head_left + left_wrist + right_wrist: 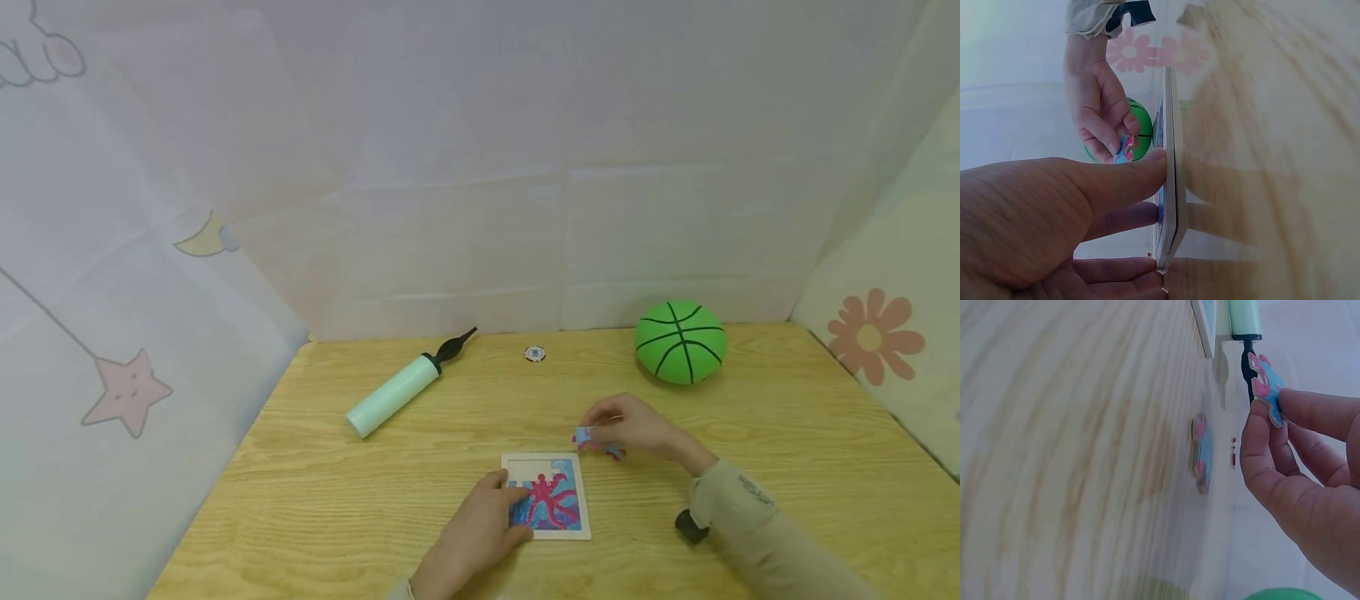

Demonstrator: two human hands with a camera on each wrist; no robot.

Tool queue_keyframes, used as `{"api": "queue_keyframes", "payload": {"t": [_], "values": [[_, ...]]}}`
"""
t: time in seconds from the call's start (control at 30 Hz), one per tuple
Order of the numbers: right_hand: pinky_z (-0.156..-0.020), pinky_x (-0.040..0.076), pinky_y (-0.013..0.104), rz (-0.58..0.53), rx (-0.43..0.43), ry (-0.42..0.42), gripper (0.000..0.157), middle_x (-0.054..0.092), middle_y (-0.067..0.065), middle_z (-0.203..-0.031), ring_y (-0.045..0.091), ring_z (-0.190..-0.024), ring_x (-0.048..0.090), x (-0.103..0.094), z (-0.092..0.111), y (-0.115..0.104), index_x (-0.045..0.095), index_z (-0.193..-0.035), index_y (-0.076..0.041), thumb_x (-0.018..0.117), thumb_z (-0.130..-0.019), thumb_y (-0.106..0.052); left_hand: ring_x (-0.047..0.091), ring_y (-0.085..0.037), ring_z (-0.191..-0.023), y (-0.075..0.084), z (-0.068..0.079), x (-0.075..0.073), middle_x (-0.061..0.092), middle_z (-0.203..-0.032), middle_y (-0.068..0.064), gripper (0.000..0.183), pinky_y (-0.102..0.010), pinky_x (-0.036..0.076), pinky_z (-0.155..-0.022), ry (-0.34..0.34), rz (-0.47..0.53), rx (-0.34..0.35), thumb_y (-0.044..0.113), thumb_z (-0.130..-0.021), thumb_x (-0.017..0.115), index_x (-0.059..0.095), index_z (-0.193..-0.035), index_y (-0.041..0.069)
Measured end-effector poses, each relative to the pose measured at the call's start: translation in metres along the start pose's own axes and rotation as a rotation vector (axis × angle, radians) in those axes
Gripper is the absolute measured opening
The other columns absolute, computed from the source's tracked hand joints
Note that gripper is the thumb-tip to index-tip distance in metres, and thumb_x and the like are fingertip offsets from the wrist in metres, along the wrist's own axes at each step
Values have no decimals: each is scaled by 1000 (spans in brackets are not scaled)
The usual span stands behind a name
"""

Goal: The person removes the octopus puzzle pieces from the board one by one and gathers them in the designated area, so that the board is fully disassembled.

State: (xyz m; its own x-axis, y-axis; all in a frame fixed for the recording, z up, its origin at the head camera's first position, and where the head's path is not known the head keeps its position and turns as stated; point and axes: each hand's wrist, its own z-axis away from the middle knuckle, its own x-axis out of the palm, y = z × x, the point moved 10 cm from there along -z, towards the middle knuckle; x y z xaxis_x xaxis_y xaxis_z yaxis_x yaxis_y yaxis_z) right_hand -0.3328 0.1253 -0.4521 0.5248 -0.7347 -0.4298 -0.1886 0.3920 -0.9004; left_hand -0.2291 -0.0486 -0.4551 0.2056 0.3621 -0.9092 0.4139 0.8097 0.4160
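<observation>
A square jigsaw puzzle with a pink octopus on blue lies in a white frame tray, bare along part of its far side. My left hand rests at the tray's left side, fingers extended, with the index finger across the picture and the thumb at the near edge. Beyond the tray's far right corner, my right hand pinches a blue and pink puzzle piece between thumb and fingers, raised above the table. Another puzzle piece lies flat on the wood below that hand.
A pale green hand pump with a black nozzle lies back left. A poker chip lies at the back middle, and a green ball with black lines sits back right. Patterned cloth hangs behind the wooden table.
</observation>
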Motion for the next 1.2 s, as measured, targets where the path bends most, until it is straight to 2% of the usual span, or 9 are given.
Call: {"api": "queue_keyframes", "payload": {"t": [0.13, 0.4, 0.57, 0.67, 0.97, 1.2], "values": [[-67, 53, 31, 28, 2, 22, 16, 67, 12, -95, 22, -78, 63, -10, 6, 8, 67, -102, 2, 63, -91, -9, 50, -35, -121, 0, 0, 0, 54, -130, -23, 44, -43, 48, -97, -8, 20, -9, 26, -82, 76, 66, -120, 7], [-74, 51, 28, 61, 28, 72, 17, 66, 9, -97, 19, -89, 59, -27, 13, 27, 67, -103, 2, 65, -91, -11, 50, -36, -121, -1, 1, 2, 52, -131, -24, 44, -43, 48, -97, -17, 37, -19, 26, -82, 76, 66, -121, 7], [-76, 56, 31, -71, 75, 63, 22, 64, 13, -97, 22, -88, 63, -34, 22, 39, 62, -105, 8, 64, -91, -8, 50, -36, -122, -3, 1, 3, 52, -132, -23, 45, -43, 47, -98, -20, 50, -29, 26, -82, 76, 66, -122, 8], [-75, 57, 32, -93, 84, 61, 23, 62, 14, -96, 23, -86, 64, -39, 29, 42, 60, -106, 11, 63, -91, -7, 50, -36, -122, -4, 1, 3, 51, -133, -23, 45, -44, 47, -98, -20, 49, -32, 26, -82, 76, 66, -122, 8], [-64, 53, 27, -35, 135, 50, 22, 62, 12, -93, 16, -78, 59, -50, 44, 55, 61, -104, 9, 64, -91, -8, 50, -35, -122, -5, 2, 4, 51, -133, -22, 45, -44, 47, -98, -34, 63, -44, 27, -82, 76, 66, -122, 8], [-65, 54, 28, -4, 158, 61, 23, 63, 11, -94, 15, -78, 59, -57, 49, 60, 61, -106, 10, 64, -90, -6, 50, -36, -122, -5, 1, 2, 51, -133, -23, 46, -45, 47, -98, -26, 62, -37, 27, -82, 76, 65, -122, 8]]}}
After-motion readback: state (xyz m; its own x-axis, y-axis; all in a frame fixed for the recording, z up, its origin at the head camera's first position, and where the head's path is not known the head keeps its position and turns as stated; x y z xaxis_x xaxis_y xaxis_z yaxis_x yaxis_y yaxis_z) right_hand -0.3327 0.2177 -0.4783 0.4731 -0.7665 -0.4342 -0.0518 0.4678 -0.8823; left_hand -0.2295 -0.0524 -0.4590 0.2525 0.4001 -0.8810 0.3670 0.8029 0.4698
